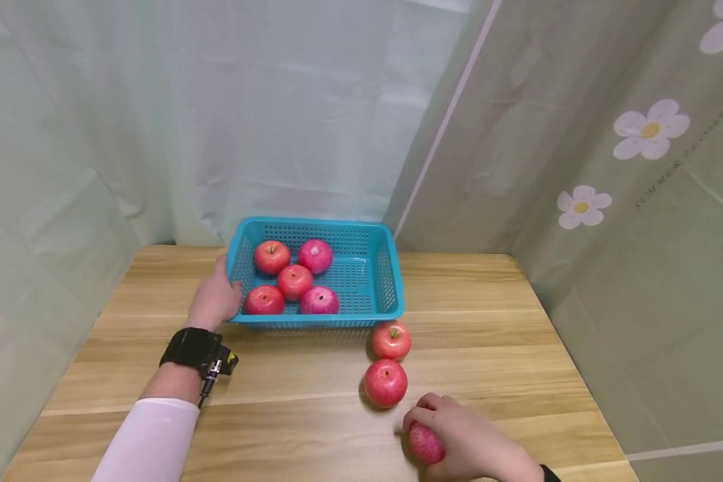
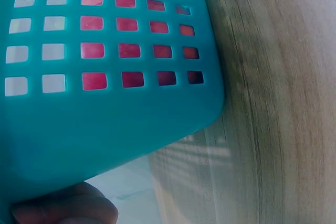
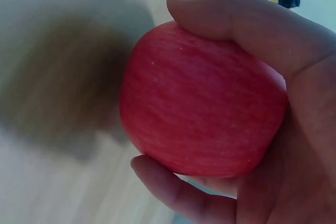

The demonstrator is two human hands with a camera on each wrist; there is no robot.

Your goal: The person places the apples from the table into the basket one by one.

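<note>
A blue plastic basket (image 1: 319, 319) stands toward the back of the wooden table, its long side facing me. My left hand (image 1: 214, 298) grips its left rim; in the left wrist view fingers (image 2: 68, 207) curl at the basket's edge. Several red and pink apples (image 1: 294, 282) lie inside, mostly in the left part. At the front right, my right hand (image 1: 466, 436) holds a red apple (image 3: 205, 103) between thumb and fingers, low over the table. Two more apples form a line toward the basket: one red apple (image 1: 385, 383), and a lighter one (image 1: 391, 340) right at its front right corner.
The wooden table (image 1: 289, 422) reaches back to a pale curtain (image 1: 301, 120). On the right hangs a curtain with white flowers (image 1: 651, 129). A black wrist strap (image 1: 191, 349) with a short cable sits on my left wrist.
</note>
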